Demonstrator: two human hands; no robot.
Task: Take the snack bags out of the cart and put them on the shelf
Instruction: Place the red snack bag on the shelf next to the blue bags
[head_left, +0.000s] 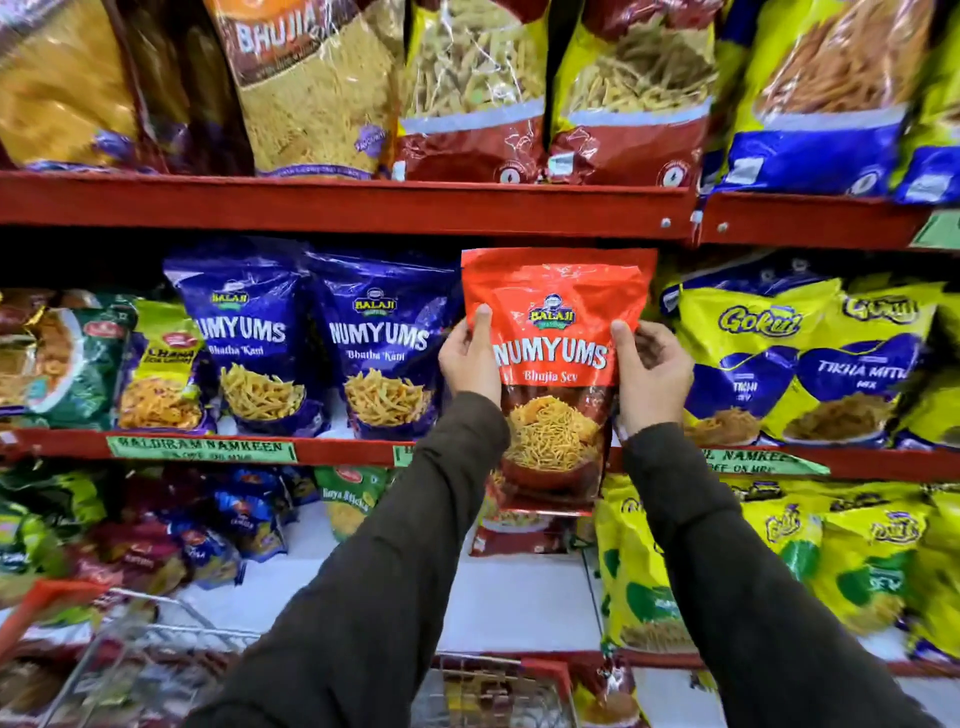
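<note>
I hold a red "Numyums Bhujia Sev" snack bag (556, 291) upright in front of the middle shelf (249, 451). My left hand (470, 358) grips its left edge and my right hand (649, 374) grips its right edge. The bag's top reaches just under the upper shelf rail, and its bottom hangs below the middle shelf's front edge. It sits in the gap between two blue Numyums bags (384, 343) on the left and yellow Gokul bags (753, 358) on the right. The wire cart (150, 644) shows at the bottom left, with a snack bag (608, 696) visible low in the frame.
The red upper shelf rail (343, 205) carries large namkeen bags. The bottom shelf holds mixed small bags on the left, yellow bags (644, 571) on the right and a bare white patch (519, 608) in the middle. A red cart handle (41, 608) juts in at the lower left.
</note>
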